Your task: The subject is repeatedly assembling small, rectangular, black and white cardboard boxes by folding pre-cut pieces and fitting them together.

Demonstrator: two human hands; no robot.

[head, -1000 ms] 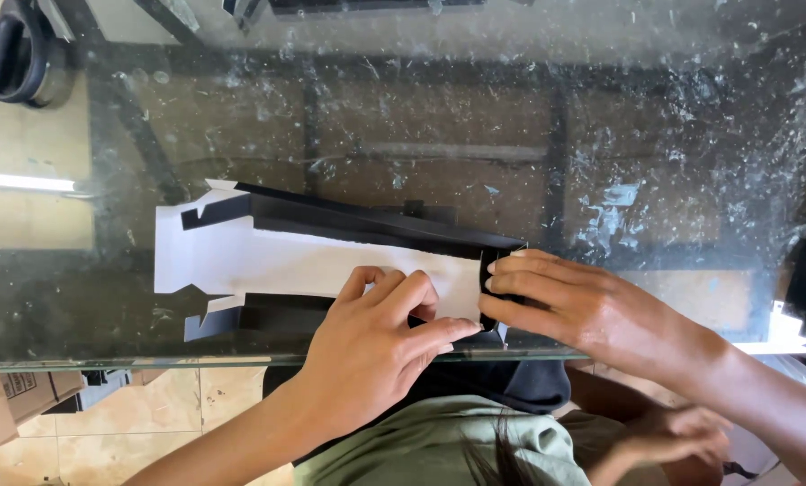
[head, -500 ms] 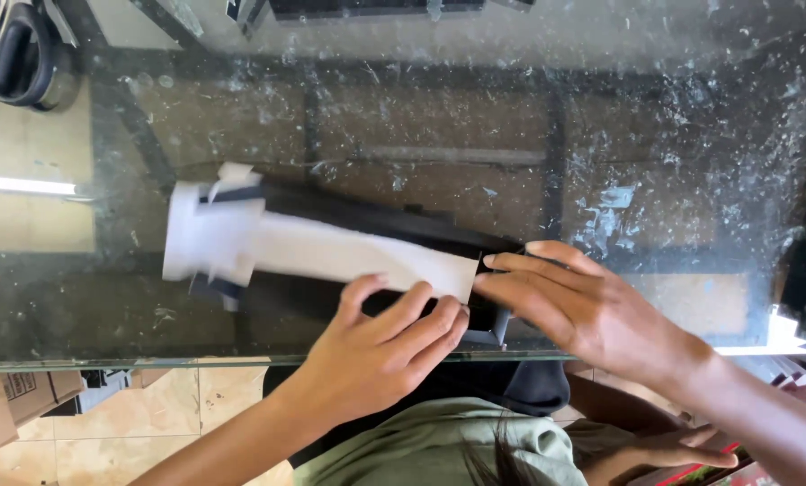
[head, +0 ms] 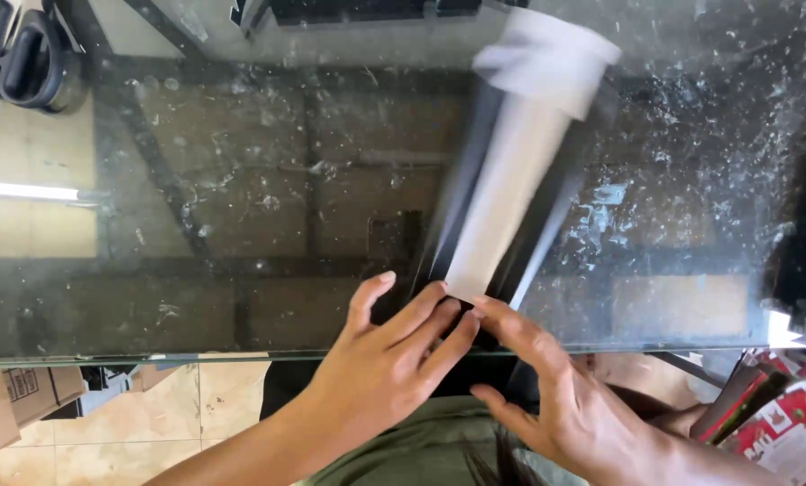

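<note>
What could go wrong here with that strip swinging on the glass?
The black-and-white strip is blurred in motion, pinned only at its near end by the left hand and right hand; it might slip free. Its far end could sweep toward the glass table's back edge. The hands sit close to the glass's near edge, so pressing hard there may be unsafe.

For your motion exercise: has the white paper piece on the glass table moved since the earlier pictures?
Yes. The white paper piece has swung from lying along the glass table's near edge to pointing away from it, its near end pinned under both hands.

Left hand (head: 387, 360), right hand (head: 556, 396), fingers spread flat.
</note>
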